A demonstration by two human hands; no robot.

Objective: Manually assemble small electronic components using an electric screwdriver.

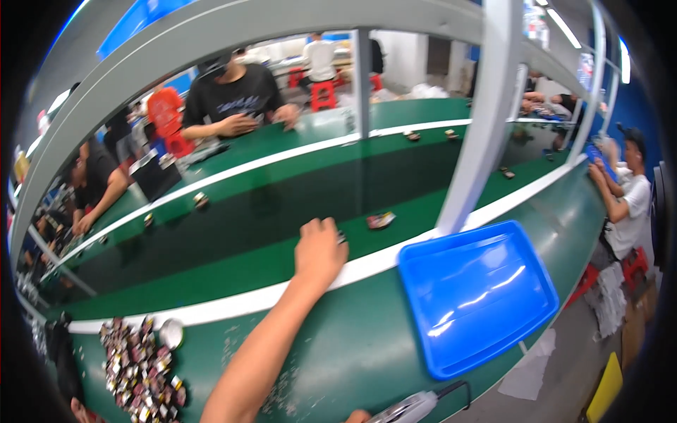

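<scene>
A black shirt (236,92) bears unreadable lettering (245,104).

Parts heap (141,374) left, tray (483,299) right

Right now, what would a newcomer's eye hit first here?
Probably the bright blue tray, right of centre on the green bench. Next, the left hand, stretched past the white strip near mid-picture, with a small dark piece at its fingers; whether it is gripped, I can't tell. Then the heap of small parts at lower left.
</scene>
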